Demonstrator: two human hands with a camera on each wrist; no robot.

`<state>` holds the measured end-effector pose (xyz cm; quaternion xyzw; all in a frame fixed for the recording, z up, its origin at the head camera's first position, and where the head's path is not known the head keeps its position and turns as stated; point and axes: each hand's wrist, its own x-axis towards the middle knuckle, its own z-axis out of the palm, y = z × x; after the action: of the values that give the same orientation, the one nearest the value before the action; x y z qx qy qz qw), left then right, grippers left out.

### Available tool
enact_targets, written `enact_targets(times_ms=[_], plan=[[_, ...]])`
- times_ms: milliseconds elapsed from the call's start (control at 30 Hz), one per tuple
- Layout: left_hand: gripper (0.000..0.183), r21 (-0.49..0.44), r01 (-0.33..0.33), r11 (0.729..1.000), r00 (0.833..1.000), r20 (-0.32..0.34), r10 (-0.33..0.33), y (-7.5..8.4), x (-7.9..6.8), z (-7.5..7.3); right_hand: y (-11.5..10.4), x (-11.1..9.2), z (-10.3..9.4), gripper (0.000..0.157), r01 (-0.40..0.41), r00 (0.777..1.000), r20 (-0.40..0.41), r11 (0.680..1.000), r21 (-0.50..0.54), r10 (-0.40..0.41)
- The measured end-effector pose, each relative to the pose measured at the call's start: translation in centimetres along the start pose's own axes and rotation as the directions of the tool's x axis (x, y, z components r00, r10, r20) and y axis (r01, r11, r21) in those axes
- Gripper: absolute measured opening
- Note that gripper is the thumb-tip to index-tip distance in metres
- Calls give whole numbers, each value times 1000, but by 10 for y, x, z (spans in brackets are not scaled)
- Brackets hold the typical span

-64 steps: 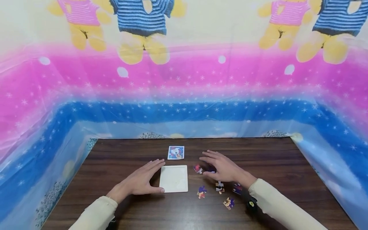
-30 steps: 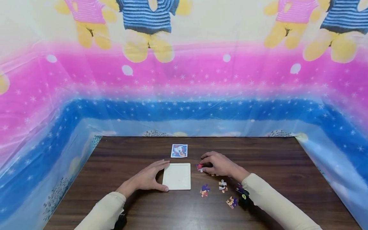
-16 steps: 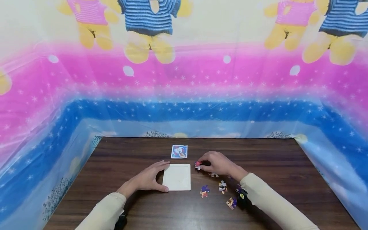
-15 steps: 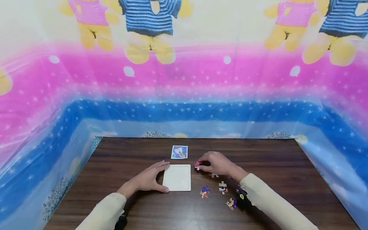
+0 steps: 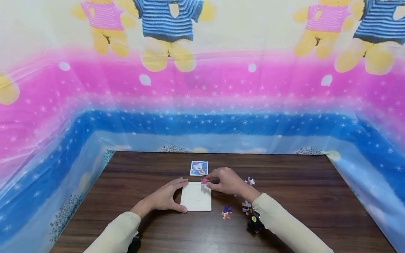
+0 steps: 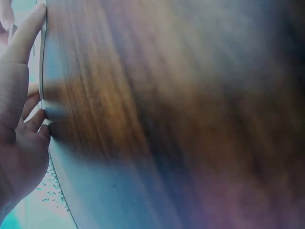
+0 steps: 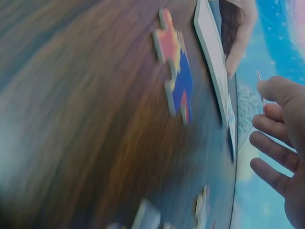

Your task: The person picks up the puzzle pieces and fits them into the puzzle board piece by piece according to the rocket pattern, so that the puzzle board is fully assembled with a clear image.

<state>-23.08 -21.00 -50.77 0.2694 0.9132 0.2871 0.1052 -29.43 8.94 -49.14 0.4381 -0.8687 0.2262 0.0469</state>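
A white square puzzle tray (image 5: pixel 196 198) lies on the table. My left hand (image 5: pixel 164 196) spans its left side, thumb at the near corner and fingertips at the far corner. In the left wrist view the thumb (image 6: pixel 26 38) lies straight along the tray's edge. My right hand (image 5: pixel 228 182) pinches a red and purple jigsaw piece (image 5: pixel 204 181) over the tray's far right corner. The right wrist view shows that piece edge-on between thumb and forefinger, the other fingers spread loosely. A small picture card (image 5: pixel 199 168) of a white cartoon dog lies just beyond the tray.
Several jigsaw pieces lie right of the tray: a purple and orange one (image 5: pixel 226 212), a white and black one (image 5: pixel 246 206) and a purple and white one (image 5: pixel 250 180). The right forearm partly covers others. A printed curtain (image 5: pixel 202 123) hangs behind the wooden table (image 5: pixel 152 232).
My right hand came down on the red and purple piece, pinched it and carried it left over the tray's corner. The left hand moved up against the tray's side and stays there.
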Motion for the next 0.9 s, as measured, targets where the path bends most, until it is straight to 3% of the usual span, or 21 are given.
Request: enact_targets(times_ms=[167, 367, 633, 900], plan=[[102, 5, -1, 1000, 1000, -7, 1, -1, 1, -1, -6, 13, 10, 26, 29, 1000, 12, 999, 15, -29], [103, 9, 7, 1000, 1000, -3, -7, 0, 2, -3, -17, 26, 19, 24, -5, 999, 39, 1000, 3, 5], [103, 10, 7, 1000, 1000, 10, -7, 2, 0, 0, -24, 29, 37, 24, -23, 999, 45, 999, -33, 24], [103, 5, 9, 1000, 1000, 3, -9, 1, 0, 0, -24, 34, 41, 24, -23, 999, 47, 996, -81, 27]])
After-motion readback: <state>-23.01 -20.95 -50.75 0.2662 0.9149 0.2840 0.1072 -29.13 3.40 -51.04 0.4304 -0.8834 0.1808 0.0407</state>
